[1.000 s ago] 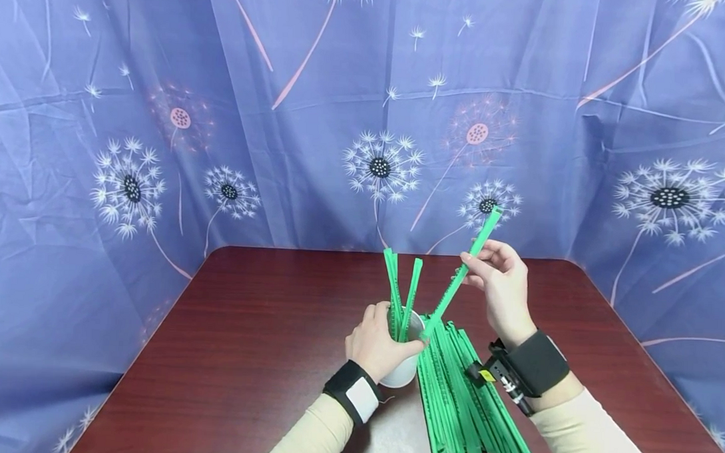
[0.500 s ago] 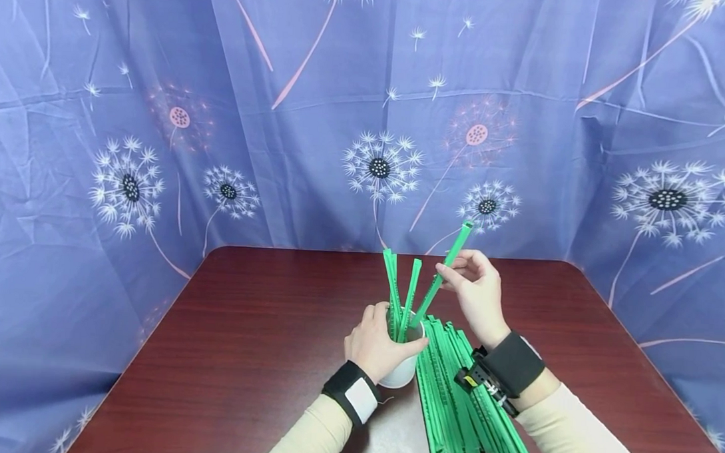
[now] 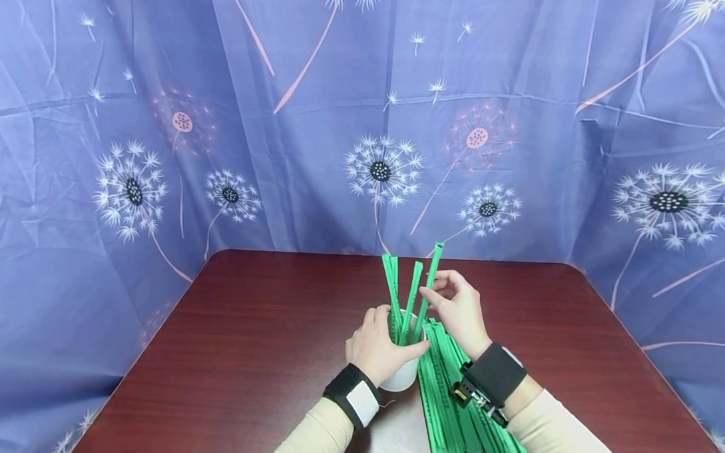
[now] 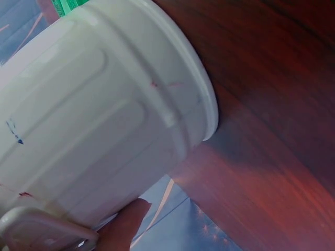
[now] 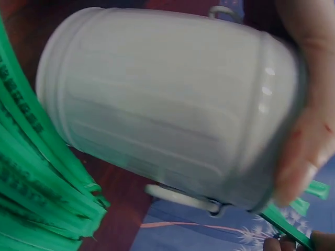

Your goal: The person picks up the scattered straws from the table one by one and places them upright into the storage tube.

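Note:
A small white ribbed pot with side handles (image 3: pixel 400 378) stands upright on the table. My left hand (image 3: pixel 375 345) grips it around the rim, thumb across the near right side. Several slim green wrapped sticks (image 3: pixel 392 281) lean inside, their tops above the rim. My right hand (image 3: pixel 458 315) pinches another green wrapped stick (image 3: pixel 435 261) between thumb and fingers. That stick is nearly upright, with its lower end inside the rim at the right. In the right wrist view, the left thumb (image 5: pixel 303 167) lies over the pot's rim. The pot's bottom inside is hidden.
A fanned pile of green wrapped sticks (image 3: pixel 452 403) with dark print lies right of the pot, close to its base, partly under the right forearm. The dark red wooden table (image 3: pixel 244 356) ends at a blue dandelion-patterned cloth (image 3: pixel 305 151) behind and at both sides.
My right hand has moved left and down, bringing its stick from a slant beside the pot to nearly upright, with the lower end inside. The left hand keeps its grip on the pot.

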{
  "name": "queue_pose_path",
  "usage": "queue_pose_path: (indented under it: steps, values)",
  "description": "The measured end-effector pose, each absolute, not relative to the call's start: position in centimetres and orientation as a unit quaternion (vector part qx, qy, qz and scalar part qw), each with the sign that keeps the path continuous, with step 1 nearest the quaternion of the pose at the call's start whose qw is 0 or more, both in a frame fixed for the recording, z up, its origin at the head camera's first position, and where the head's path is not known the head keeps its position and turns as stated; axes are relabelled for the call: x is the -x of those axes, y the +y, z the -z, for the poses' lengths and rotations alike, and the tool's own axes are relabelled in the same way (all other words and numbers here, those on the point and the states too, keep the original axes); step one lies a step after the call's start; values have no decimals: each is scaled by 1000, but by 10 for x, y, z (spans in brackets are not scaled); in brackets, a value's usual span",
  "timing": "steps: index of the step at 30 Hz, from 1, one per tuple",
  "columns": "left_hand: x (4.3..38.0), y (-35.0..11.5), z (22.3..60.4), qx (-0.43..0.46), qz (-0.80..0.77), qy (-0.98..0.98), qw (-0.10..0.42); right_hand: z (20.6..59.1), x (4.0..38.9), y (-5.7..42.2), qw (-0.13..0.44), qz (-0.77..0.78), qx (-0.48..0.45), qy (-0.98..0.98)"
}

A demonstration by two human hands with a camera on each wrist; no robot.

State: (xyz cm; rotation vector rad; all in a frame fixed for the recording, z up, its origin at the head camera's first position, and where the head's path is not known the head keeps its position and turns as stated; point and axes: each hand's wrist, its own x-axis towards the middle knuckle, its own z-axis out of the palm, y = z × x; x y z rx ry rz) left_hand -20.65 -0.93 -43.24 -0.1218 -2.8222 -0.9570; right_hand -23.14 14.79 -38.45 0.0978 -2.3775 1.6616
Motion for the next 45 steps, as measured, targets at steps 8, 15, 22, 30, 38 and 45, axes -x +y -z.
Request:
queue_pose_path:
  steps: [8,15,22,30,38,45]
  values:
    - [207,-8,432,44,316,-944,84,399,233,149,106,-522,-61,-844]
    - [208,-7,430,46,312,-946,79,403,233,148,101,-468,-73,-875]
    - [210,-7,430,49,312,-945,81,402,234,152,94,-470,-80,-874]
    - [206,-9,434,40,323,-942,80,405,236,182,82,-485,-18,-870]
    - [205,-10,438,39,329,-940,82,421,231,226,-41,-330,-7,-943]
    - [204,-9,434,38,330,-940,82,450,220,238,-123,-330,4,-936]
